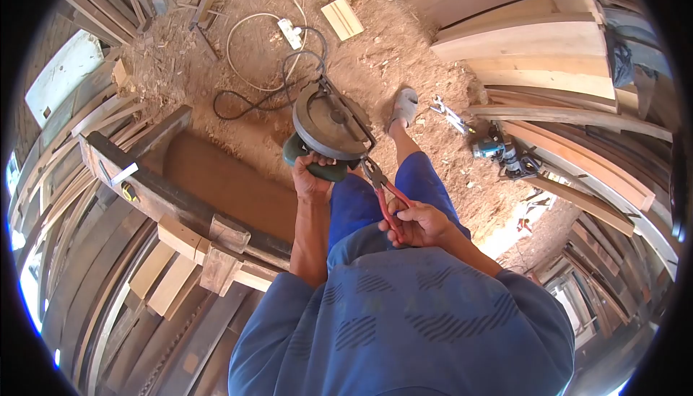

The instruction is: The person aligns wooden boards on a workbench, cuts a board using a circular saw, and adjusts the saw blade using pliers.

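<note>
My left hand point(313, 172) is wrapped round the green handle of a circular saw point(321, 120). The saw is held up before my knees, its round metal guard and base plate facing up. In my right hand point(419, 224) is a pair of pliers point(386, 201) with red handles. Its dark jaws reach up to the edge of the saw's base plate; whether they grip a part there I cannot tell. From the saw a black cord point(229, 94) runs over the ground.
A white power strip point(290, 33) lies ahead on sawdust-covered ground point(375, 64). At right are a teal power tool point(489, 150) and a metal tool point(451, 116). A heavy timber bench point(144, 186) stands at left. Stacked boards point(534, 42) line the sides.
</note>
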`<state>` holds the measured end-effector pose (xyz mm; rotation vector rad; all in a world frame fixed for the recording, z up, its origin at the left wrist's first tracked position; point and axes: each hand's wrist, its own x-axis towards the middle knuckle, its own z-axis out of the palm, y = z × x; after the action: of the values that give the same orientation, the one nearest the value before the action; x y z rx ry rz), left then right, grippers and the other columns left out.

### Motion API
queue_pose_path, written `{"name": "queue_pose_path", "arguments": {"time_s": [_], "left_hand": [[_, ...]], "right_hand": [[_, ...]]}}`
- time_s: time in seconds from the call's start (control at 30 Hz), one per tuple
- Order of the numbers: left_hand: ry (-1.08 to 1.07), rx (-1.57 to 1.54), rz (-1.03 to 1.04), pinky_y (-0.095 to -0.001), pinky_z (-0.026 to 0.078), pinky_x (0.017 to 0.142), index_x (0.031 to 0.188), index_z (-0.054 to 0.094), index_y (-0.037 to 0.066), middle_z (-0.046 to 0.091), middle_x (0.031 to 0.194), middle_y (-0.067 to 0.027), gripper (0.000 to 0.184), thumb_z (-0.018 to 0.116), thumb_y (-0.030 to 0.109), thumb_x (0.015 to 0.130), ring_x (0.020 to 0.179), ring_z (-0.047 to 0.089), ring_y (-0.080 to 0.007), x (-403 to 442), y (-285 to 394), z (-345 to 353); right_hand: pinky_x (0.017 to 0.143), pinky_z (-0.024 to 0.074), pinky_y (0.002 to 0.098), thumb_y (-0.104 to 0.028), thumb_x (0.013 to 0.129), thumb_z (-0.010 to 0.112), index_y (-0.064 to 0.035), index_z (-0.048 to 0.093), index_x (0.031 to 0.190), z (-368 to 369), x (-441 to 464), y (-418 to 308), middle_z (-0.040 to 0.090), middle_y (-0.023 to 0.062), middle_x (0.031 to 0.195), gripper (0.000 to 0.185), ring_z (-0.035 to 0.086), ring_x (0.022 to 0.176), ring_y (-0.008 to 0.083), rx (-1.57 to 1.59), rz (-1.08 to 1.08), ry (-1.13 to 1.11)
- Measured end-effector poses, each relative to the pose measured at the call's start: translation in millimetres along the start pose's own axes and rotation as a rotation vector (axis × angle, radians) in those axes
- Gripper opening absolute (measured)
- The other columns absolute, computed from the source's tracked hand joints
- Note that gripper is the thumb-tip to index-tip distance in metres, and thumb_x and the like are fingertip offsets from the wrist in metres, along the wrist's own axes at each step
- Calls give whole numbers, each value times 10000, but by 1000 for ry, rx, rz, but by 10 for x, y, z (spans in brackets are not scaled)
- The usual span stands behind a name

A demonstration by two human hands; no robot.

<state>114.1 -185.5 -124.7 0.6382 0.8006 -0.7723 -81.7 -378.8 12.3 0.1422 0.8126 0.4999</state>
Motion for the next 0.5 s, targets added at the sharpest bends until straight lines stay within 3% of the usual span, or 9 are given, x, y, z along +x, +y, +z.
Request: {"name": "queue_pose_path", "arguments": {"time_s": [0.1, 0.3, 0.4, 0.5], "left_hand": [[26, 11, 14, -382, 450, 744, 760, 520, 63, 500, 721, -58, 79, 561, 127, 784, 715, 489, -210, 50, -15, -81], [60, 59, 10, -377, 439, 748, 748, 502, 74, 485, 719, -57, 103, 561, 151, 780, 714, 477, -206, 23, -18, -146], [48, 32, 23, -373, 436, 748, 749, 501, 73, 484, 719, -55, 101, 557, 149, 783, 716, 475, -204, 34, -37, -167], [45, 25, 16, -371, 434, 749, 755, 506, 71, 485, 718, -53, 93, 556, 140, 791, 718, 475, -205, -1, -37, -113]], "right_hand": [[777, 601, 411, -99, 987, 504, -76, 563, 1140, 297, -48, -161, 669, 177, 1129, 166, 721, 911, 256, -409, 12, 249], [714, 597, 371, -49, 918, 499, -49, 584, 1051, 33, 34, -131, 668, 123, 987, 157, 697, 808, 196, -789, -33, 278], [672, 571, 375, -26, 905, 494, -68, 576, 977, -64, 66, -42, 657, 114, 933, 117, 673, 748, 190, -569, -33, 269], [696, 546, 393, 0, 891, 478, -93, 552, 934, -77, 45, 4, 643, 118, 956, 126, 653, 756, 204, -179, 19, 123]]}}
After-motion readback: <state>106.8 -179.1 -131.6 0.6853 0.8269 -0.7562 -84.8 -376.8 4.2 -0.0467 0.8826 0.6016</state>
